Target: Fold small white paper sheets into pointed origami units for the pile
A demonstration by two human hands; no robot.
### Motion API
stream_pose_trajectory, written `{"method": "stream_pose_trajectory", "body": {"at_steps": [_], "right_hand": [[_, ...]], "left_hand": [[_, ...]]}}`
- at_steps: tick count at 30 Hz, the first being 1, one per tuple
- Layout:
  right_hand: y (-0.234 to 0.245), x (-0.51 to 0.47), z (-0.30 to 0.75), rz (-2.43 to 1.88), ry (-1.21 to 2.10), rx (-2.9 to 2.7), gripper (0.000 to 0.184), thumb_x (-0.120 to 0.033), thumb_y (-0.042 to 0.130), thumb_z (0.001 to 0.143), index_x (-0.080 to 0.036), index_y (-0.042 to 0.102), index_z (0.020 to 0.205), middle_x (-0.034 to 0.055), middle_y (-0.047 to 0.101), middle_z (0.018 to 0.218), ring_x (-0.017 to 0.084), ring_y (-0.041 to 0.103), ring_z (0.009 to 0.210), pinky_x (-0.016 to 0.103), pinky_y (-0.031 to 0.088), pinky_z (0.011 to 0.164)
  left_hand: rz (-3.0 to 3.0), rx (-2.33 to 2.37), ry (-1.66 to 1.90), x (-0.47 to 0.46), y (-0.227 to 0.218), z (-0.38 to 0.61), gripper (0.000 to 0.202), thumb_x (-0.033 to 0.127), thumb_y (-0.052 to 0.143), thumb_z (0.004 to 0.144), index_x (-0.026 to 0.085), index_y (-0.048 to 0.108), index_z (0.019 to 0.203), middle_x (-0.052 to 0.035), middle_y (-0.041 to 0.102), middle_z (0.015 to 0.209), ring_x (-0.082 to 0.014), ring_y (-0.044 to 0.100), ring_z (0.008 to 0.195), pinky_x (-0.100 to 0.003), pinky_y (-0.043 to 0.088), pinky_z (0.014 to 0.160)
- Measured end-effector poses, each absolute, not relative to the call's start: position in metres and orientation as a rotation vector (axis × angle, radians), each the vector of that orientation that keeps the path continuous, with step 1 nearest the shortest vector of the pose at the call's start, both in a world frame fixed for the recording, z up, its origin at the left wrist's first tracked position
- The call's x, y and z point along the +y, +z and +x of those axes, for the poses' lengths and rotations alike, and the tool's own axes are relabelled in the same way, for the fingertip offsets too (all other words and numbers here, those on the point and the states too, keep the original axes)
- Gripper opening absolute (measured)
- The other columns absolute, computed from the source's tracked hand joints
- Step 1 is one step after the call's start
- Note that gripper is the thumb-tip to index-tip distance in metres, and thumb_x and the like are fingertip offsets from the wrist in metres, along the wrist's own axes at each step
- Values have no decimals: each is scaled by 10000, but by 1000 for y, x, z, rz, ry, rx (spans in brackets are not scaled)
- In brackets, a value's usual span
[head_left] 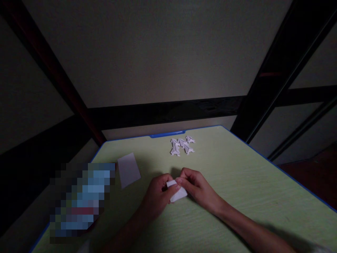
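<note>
A small folded piece of white paper (pixel 180 194) is held just above the table between my two hands. My left hand (pixel 159 193) pinches it from the left, with the thumb lying across its face. At its upper edge, the thumb and fingers of my right hand (pixel 196 184) are closed on the same paper. Beyond my hands lies a cluster of several folded white paper figures (pixel 181 144), shaped somewhat like frogs. A flat sheet of white paper (pixel 129 170) rests to the left of my left hand. The paper's underside is hidden by my fingers.
The pale green table (pixel 237 175) has a blue edge and a blue handle (pixel 168 134) at its far side. A pixelated bluish object (pixel 86 200) sits at the left edge. A light panel wall (pixel 163 52) with dark strips rises behind the table.
</note>
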State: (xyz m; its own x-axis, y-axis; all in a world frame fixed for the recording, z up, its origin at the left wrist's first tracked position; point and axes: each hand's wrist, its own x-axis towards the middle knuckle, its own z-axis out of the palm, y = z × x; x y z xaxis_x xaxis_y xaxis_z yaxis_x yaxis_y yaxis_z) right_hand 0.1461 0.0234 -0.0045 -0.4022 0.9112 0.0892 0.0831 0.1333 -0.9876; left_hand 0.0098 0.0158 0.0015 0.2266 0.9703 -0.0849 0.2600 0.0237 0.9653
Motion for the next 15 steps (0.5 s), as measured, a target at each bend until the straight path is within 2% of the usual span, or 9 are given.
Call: {"method": "stream_pose_trajectory", "body": {"at_steps": [8, 15], "right_hand": [[-7, 31, 145, -868, 1521, -1507, 363, -478, 509, 684, -164, 374, 560, -60, 347, 495, 59, 310, 455, 196, 236, 436], [-8, 29, 146, -916, 1487, -1418, 356, -447, 541, 673, -162, 374, 539, -64, 360, 467, 50, 299, 427, 190, 214, 410]], "left_hand": [[1378, 1170, 924, 14, -1, 8, 235, 327, 538, 643, 153, 428, 532, 59, 417, 430, -70, 406, 409, -178, 309, 401], [1366, 1096, 871, 14, 5, 10, 134, 248, 544, 634, 130, 482, 619, 24, 515, 503, -73, 462, 444, -173, 335, 407]]}}
